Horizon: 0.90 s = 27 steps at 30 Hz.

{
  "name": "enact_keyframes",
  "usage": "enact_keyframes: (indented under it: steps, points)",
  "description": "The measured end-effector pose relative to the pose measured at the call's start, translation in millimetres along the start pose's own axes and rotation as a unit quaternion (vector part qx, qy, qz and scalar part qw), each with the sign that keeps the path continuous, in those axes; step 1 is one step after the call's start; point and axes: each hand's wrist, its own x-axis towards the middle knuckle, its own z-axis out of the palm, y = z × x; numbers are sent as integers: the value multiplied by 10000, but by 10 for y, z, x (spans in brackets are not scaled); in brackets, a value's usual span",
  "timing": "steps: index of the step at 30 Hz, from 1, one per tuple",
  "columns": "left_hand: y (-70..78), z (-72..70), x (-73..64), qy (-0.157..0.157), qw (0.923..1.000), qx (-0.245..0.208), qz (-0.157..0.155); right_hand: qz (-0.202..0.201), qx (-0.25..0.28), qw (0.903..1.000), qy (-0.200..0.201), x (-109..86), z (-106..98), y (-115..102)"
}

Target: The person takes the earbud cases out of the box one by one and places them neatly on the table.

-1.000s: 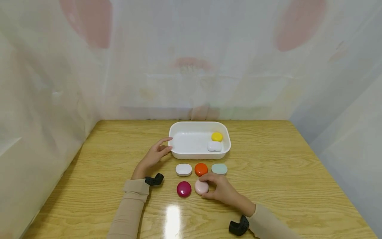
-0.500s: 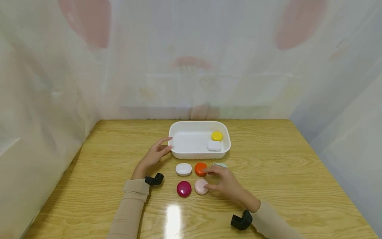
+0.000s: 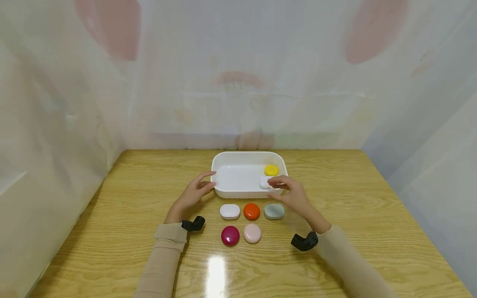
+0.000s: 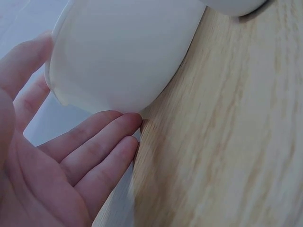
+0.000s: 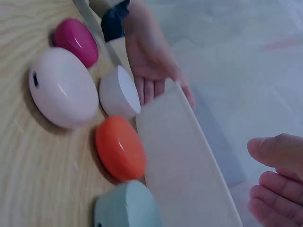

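At the left end of the white plastic bin (image 3: 238, 194), the fingers of my left hand (image 3: 191, 193) rest against the outer wall, the thumb up at the rim. My right hand (image 3: 292, 194) hovers at the bin's front right corner, its thumb and fingers apart with nothing between them. Its fingertips overlap a white earbud case (image 3: 263, 182) inside the bin, partly hidden by them. Behind that case lies a round yellow case (image 3: 271, 170). In front of the bin stand a white oval case (image 3: 230, 211), an orange round case (image 3: 251, 211) and a pale green oval case (image 3: 274, 211).
Nearer the body, a magenta round case (image 3: 230, 236) sits beside a pale pink round case (image 3: 252, 233), whose port shows in the right wrist view. Everything stands on a wood-grain table (image 3: 130, 198), with a hanging pale curtain (image 3: 238, 103) behind it.
My right hand has left the pink case, passed over the orange and green cases, and moved forward to the bin's right corner. The left hand stays at the bin.
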Motion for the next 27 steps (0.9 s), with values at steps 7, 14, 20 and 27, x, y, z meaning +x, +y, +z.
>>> enact_keyframes:
  steps: [7, 14, 20, 27]
  points:
    - [-1, -14, 4, -16, 10000, 15, 59, 591, -46, 9971, -470, 242, -47, 155]
    - [-14, -13, 9, -10, 10000, -41, 24, 722, -634, 9900, -1034, 462, -18, 273]
    - [-41, 2, 18, -30, 9999, -96, 2, 755, -1291, 9793, -1361, 609, -9, 346]
    - [-51, 3, 19, -59, 9999, -121, 36, 831, -1717, 9654, -1775, 709, 39, 385]
